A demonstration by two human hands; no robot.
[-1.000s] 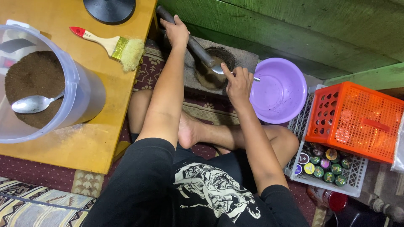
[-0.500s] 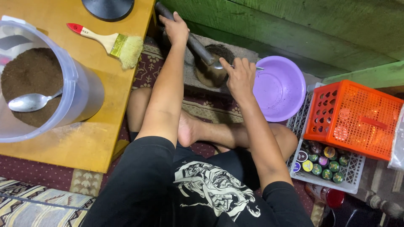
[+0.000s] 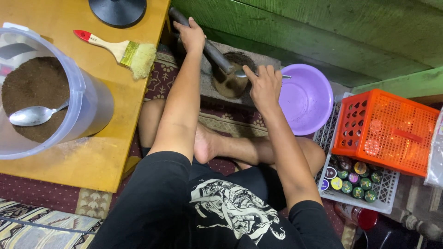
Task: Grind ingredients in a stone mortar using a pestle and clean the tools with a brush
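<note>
On a patterned rug beside a green plank wall, a stone mortar point(image 3: 230, 76) sits just ahead of the person's crossed legs. The left hand point(image 3: 190, 36) is wrapped tight around a dark pestle point(image 3: 210, 46), whose long axis slants down and rightward from that grip into the bowl. The right hand point(image 3: 264, 86), nearer the mortar, pinches a metal spoon point(image 3: 249, 74) whose bowl lies leftward, half hidden behind the pestle tip; the mortar's contents are hard to make out.

Seated person working at a stone mortar point(image 3: 233, 76).
Left hand point(image 3: 191, 34) grips the metal pestle point(image 3: 217, 54) resting in the mortar; right hand point(image 3: 264, 85) holds a spoon point(image 3: 244, 74) over it, beside a purple bowl point(image 3: 307, 99).
</note>
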